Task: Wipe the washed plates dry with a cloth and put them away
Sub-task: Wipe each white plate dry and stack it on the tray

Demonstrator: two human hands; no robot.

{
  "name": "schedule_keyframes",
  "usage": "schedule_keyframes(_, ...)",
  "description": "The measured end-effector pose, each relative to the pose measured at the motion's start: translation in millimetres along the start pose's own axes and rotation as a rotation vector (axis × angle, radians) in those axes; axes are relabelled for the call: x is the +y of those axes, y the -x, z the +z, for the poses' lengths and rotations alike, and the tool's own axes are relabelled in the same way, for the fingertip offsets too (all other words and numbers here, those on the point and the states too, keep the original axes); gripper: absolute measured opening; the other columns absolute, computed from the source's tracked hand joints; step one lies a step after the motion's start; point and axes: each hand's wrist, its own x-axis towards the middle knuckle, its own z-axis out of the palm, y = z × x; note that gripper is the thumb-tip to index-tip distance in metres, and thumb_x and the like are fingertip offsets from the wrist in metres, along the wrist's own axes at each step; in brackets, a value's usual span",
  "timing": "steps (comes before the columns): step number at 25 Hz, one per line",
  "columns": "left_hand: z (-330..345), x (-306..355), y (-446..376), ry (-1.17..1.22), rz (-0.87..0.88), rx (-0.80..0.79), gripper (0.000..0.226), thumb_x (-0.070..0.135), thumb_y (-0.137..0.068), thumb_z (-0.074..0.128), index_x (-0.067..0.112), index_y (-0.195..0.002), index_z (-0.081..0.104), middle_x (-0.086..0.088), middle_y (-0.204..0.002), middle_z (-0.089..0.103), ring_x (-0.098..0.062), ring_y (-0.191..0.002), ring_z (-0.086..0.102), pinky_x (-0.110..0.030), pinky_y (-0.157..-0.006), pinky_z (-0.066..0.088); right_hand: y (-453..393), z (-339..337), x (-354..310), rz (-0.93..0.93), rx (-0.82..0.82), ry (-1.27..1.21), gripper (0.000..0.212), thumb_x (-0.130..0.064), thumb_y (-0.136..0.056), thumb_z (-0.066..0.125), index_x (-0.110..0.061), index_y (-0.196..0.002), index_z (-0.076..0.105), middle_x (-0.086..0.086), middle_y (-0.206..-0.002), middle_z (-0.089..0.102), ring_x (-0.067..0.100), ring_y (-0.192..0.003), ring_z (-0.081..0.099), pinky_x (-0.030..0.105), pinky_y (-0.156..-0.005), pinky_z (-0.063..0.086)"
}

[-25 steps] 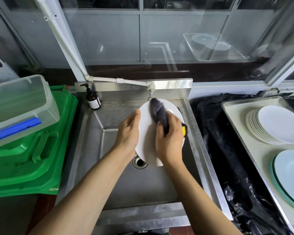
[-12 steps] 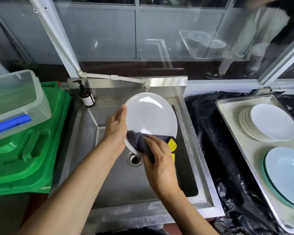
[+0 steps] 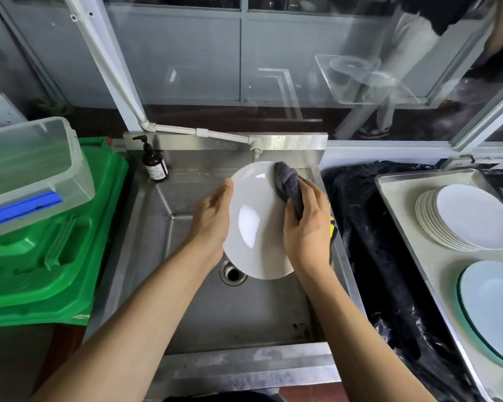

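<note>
Plate [image 3: 254, 224], gripped by left hand [image 3: 212, 219], meets bunched cloth [image 3: 286, 182] clutched in right hand [image 3: 307, 227]; back apparently needs wiping too.

Left hand [image 3: 212, 219] cupped edge-on, right hand [image 3: 307, 227] clenched, knuckles up.

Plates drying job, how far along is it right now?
Done, apparently: a stack of white plates sits on the tray at right. In hand: the left hand holds a white plate over the sink while the right hand wipes it with a grey cloth. Left: putting it away.
</note>
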Motion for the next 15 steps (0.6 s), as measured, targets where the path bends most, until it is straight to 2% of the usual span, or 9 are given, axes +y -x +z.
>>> schedule_keyframes(1,0,0,-1,0.001,0.007,-0.001,0.037,0.04,-0.1,0.057,0.043,-0.067,0.077,0.02,-0.071,0.072,-0.008,-0.084,0.064,-0.029,-0.082,0.053,-3,3,-6,-0.03,-0.006,-0.023,0.038,-0.01,-0.101,0.057,-0.007,-0.139,0.058,0.007,-0.144,0.056,0.026,-0.133,0.048,0.036,-0.115,0.037)
schedule_keyframes(3,2,2,-2,-0.022,0.017,0.017,0.039,0.035,-0.1,0.058,0.029,-0.065,0.075,0.019,-0.068,0.071,-0.001,-0.073,0.063,-0.021,-0.074,0.052,-1,9,-20,-0.117,-0.052,-0.107,0.036,-0.011,-0.1,0.058,-0.009,-0.136,0.061,0.004,-0.14,0.06,0.021,-0.13,0.051,0.029,-0.114,0.037)
schedule_keyframes(7,-1,6,-10,0.009,-0.043,0.06,0.034,0.027,-0.103,0.053,0.022,-0.075,0.071,0.012,-0.065,0.073,-0.008,-0.066,0.068,-0.022,-0.065,0.057,42,22,-33,-0.233,-0.24,-0.168,0.042,-0.017,-0.096,0.06,-0.012,-0.137,0.061,0.001,-0.141,0.06,0.014,-0.131,0.051,0.02,-0.114,0.033)
schedule_keyframes(9,-7,1,-9,0.018,-0.042,0.055,0.032,0.026,-0.103,0.052,0.02,-0.078,0.071,0.009,-0.069,0.074,-0.008,-0.066,0.067,-0.02,-0.062,0.055,39,22,-29,-0.231,-0.241,-0.154,0.04,-0.016,-0.098,0.061,-0.011,-0.138,0.062,0.002,-0.141,0.06,0.018,-0.131,0.052,0.023,-0.114,0.035)
schedule_keyframes(12,-9,-9,-5,-0.026,-0.026,0.035,0.025,0.033,-0.103,0.054,0.021,-0.083,0.065,0.0,-0.085,0.065,-0.013,-0.081,0.058,-0.028,-0.075,0.046,1,20,-26,-0.13,-0.127,-0.119,0.035,-0.009,-0.099,0.061,-0.007,-0.134,0.064,0.007,-0.136,0.063,0.026,-0.126,0.055,0.032,-0.112,0.04)
schedule_keyframes(15,-6,-2,-11,0.014,-0.064,0.062,0.035,0.028,-0.103,0.054,0.02,-0.072,0.07,0.007,-0.075,0.072,-0.014,-0.077,0.065,-0.025,-0.07,0.053,7,24,-37,-0.166,-0.183,-0.153,0.038,-0.01,-0.096,0.061,-0.01,-0.135,0.064,0.005,-0.135,0.063,0.02,-0.127,0.055,0.03,-0.112,0.04)
